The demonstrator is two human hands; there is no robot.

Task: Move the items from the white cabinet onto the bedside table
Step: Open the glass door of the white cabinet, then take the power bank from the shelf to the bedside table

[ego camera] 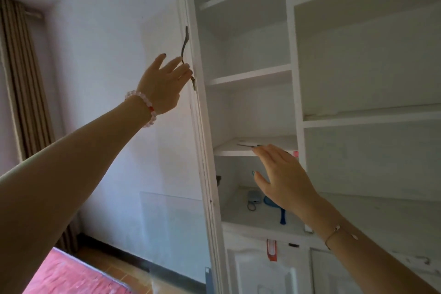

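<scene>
The white cabinet (294, 79) stands with its door (191, 112) swung open. My left hand (162, 86) is raised to the door's dark metal handle (184, 43), its straight fingers touching the handle's lower part. My right hand (284, 179) is spread open in front of a middle shelf (229, 149), holding nothing. A thin flat item (248, 143) lies on that shelf, and a small pink thing (295, 153) shows at its right end. On the compartment floor below sit a grey-blue pouch with a cord (253, 198) and a blue-handled item (283, 216), partly hidden by my right hand.
The upper shelves (250, 75) and the wide right compartments (370, 117) hold nothing I can see. Lower cabinet doors (262, 274) carry a red and white tag (271, 249). A pink bed cover (71, 274) lies at lower left, a brown curtain (21, 79) hangs at far left.
</scene>
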